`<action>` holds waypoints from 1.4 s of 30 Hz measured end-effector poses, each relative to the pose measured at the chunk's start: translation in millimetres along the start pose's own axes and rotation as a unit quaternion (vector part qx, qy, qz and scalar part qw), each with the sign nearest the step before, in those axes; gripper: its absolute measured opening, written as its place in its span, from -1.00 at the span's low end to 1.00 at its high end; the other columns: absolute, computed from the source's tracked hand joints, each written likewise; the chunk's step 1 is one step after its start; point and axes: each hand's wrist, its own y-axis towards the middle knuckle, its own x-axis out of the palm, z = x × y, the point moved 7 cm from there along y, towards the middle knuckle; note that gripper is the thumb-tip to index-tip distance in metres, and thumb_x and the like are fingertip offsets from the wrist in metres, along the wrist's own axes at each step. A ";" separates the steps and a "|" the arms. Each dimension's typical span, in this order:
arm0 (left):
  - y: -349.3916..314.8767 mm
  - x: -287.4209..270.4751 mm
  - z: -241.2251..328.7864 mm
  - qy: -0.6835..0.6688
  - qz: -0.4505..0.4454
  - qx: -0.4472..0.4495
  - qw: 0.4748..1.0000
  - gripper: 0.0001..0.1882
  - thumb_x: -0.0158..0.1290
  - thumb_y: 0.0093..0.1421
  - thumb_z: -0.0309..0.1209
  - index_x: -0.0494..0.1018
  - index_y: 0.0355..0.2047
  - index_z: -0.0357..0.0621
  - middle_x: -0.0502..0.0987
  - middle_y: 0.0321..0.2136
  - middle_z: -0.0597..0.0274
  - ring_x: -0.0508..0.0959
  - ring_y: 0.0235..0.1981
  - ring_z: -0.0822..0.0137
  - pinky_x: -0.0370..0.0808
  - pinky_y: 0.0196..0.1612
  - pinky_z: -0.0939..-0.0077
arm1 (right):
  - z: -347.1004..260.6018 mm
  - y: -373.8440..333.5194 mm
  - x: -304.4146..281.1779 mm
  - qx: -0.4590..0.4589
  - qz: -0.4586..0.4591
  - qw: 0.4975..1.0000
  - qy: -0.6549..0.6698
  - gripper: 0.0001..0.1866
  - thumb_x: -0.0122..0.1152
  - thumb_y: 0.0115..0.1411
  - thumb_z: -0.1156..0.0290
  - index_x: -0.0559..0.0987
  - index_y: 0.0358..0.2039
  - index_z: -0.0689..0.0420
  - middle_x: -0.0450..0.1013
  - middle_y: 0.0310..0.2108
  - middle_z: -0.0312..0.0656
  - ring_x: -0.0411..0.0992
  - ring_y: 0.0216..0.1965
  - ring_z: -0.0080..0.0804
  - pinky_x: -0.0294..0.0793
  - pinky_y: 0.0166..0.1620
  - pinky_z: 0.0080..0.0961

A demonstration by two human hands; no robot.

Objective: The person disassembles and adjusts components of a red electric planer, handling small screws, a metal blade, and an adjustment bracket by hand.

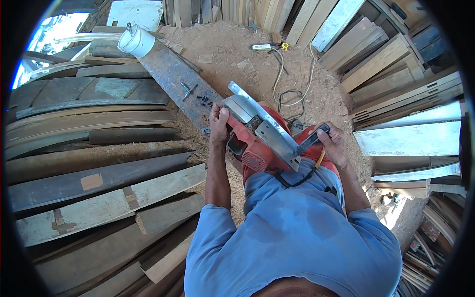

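Observation:
A red power tool that looks like a circular saw [257, 156], with a silver guard and a long metal base plate [272, 133], lies tilted across my lap. My left hand [219, 121] is closed on its far left end, by the guard. My right hand [332, 141] is wrapped round a black handle [311, 141] that meets the base plate's right side. Whether that handle belongs to the saw I cannot tell. A yellow and black cord [316, 166] runs by my right wrist. Left of the saw, a T-shaped metal tool [188, 91] and several small dark parts [204, 100] lie on a worn board [170, 74].
A white bucket [136, 42] stands on the board's far end. Stacked planks [99, 168] fill the left side, and more boards [410, 133] lean at right. On the sawdust-covered floor [232, 44] lie a pale cable [279, 74], a white power strip [262, 47] and a yellow tape measure [285, 45].

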 end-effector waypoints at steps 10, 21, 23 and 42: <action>1.5 -3.4 -12.1 0.022 0.005 -0.011 1.000 -0.62 0.20 0.29 -0.07 0.43 -0.16 -0.11 0.51 -0.28 0.37 0.48 -0.28 0.52 0.46 -0.16 0.55 | 18.3 4.9 -8.8 0.028 -0.008 0.999 -0.014 -0.81 0.10 0.41 0.33 0.54 -0.12 0.17 0.61 -0.25 -0.24 0.57 -0.29 -0.59 0.65 -0.24 -0.58; -29.3 17.7 50.0 0.031 0.010 0.063 0.997 -0.57 -0.06 0.43 0.03 0.43 -0.23 -0.13 0.42 -0.35 0.41 0.40 -0.29 0.55 0.39 -0.18 0.60 | 0.9 -10.3 -2.8 -0.039 -0.053 0.998 -0.001 -0.87 0.07 0.42 0.43 0.53 -0.14 0.20 0.60 -0.24 -0.20 0.56 -0.26 -0.55 0.66 -0.19 -0.53; -39.8 34.4 67.6 0.063 0.022 0.080 0.995 -0.56 -0.10 0.45 0.01 0.43 -0.22 -0.15 0.43 -0.34 0.40 0.40 -0.29 0.55 0.40 -0.18 0.58 | 0.9 -12.3 -4.7 -0.050 -0.062 0.997 0.018 -0.88 0.07 0.41 0.45 0.53 -0.15 0.20 0.58 -0.28 -0.22 0.55 -0.29 -0.56 0.65 -0.20 -0.54; -48.3 24.5 69.0 0.124 0.068 0.083 0.986 -0.43 -0.20 0.49 0.01 0.49 -0.03 -0.33 0.62 -0.17 0.12 0.63 -0.19 0.35 0.61 -0.13 0.40 | 20.7 -15.8 -5.2 -0.075 -0.066 0.994 0.042 -0.91 0.08 0.40 0.49 0.53 -0.19 0.20 0.50 -0.37 -0.33 0.51 -0.37 -0.62 0.64 -0.29 -0.59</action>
